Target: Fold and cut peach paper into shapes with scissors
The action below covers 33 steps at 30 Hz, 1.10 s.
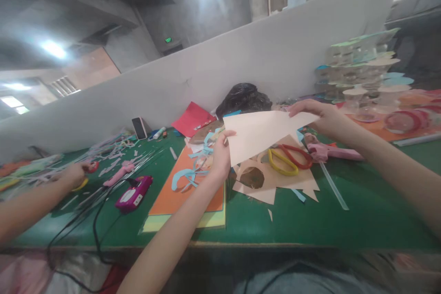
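Note:
A pale cream sheet of paper (260,133) is held up above the table between my two hands. My left hand (222,154) pinches its left edge, thumb on the near face. At the upper right, my right hand (308,110) grips the sheet's narrower end, with the fingers along the top edge. Below the sheet lie scissors with yellow and red handles (285,165), their blades hidden. Under them are cream paper offcuts (265,193), one with a round hole. A pink glue gun (330,151) with a clear glue stick rests close to my right hand.
Orange and yellow paper sheets (165,200) with blue scraps lie left of centre. A purple power strip (134,194) and black cables are farther left, near another person's hand (74,177). Behind stand a black plastic bag (243,98), red paper (193,119) and stacked clear cups (365,71).

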Available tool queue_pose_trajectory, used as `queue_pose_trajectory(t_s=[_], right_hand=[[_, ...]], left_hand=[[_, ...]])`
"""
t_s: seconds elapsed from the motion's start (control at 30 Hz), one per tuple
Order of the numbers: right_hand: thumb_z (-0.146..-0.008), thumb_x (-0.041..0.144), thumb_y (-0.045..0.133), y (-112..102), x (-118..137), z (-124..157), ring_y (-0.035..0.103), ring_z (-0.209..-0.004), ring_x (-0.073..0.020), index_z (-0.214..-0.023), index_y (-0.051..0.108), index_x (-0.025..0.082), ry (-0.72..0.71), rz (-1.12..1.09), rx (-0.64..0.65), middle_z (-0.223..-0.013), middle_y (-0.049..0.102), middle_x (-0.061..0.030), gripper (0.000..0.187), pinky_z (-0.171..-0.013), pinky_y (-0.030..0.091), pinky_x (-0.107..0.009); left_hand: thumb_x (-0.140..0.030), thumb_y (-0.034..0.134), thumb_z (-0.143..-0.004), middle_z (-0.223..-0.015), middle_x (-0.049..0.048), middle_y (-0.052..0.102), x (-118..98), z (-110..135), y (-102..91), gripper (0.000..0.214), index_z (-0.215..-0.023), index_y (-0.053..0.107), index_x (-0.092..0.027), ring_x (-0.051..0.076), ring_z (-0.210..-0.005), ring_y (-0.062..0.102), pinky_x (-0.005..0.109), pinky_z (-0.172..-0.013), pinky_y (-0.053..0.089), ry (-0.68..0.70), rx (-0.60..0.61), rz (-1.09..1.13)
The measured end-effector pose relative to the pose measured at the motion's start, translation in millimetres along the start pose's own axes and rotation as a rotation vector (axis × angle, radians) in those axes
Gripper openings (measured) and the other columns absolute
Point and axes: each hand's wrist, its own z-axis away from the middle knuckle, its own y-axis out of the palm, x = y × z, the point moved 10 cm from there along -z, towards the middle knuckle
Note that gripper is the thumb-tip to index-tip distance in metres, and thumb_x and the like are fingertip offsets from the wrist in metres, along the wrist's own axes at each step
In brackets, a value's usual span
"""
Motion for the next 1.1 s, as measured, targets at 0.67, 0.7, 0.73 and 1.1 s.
queue_pose_trajectory(t_s=[0.67,0.7,0.73,1.1], right_hand=[[-0.074,0.059,0.073,0,-21,3,0.056,-0.081,-0.0170,-0.086,0.068,0.017,0.282,-0.075,-0.028,-0.091,0.068,-0.0064,0.043,-0.070,0.044,-0.028],[-0.075,0.059,0.072,1,-21,5,0.056,-0.079,-0.0162,-0.088,0.069,0.017,0.295,-0.106,-0.024,-0.092,0.069,-0.0067,0.044,-0.068,0.043,-0.027],[-0.077,0.060,0.071,3,-21,7,0.056,-0.077,-0.0154,-0.090,0.069,0.017,0.309,-0.128,-0.020,-0.092,0.069,-0.0070,0.045,-0.064,0.043,-0.026],[-0.083,0.047,0.068,10,-25,10,0.044,-0.055,-0.0086,-0.100,0.069,0.020,0.362,-0.126,-0.030,-0.101,0.070,-0.0058,0.031,-0.038,0.033,-0.021]], left_hand=[[-0.033,0.080,-0.073,-0.087,-0.0001,0.070,-19,-6,-1.1,0.023,-0.078,0.065,-0.016,0.013,-0.091,0.068,0.035,-0.106,0.048,0.159,-0.018,0.055],[-0.033,0.081,-0.073,-0.088,0.0003,0.071,-18,-6,-1.1,0.023,-0.080,0.066,-0.016,0.013,-0.091,0.068,0.035,-0.105,0.049,0.151,-0.020,0.054],[-0.035,0.081,-0.073,-0.090,0.0012,0.072,-18,-5,-0.6,0.025,-0.082,0.068,-0.016,0.014,-0.091,0.069,0.036,-0.103,0.050,0.143,-0.020,0.053],[-0.034,0.076,-0.077,-0.099,0.0039,0.072,-20,-7,-6.5,0.027,-0.095,0.063,-0.019,0.019,-0.098,0.068,0.034,-0.090,0.054,0.229,-0.032,-0.095]])
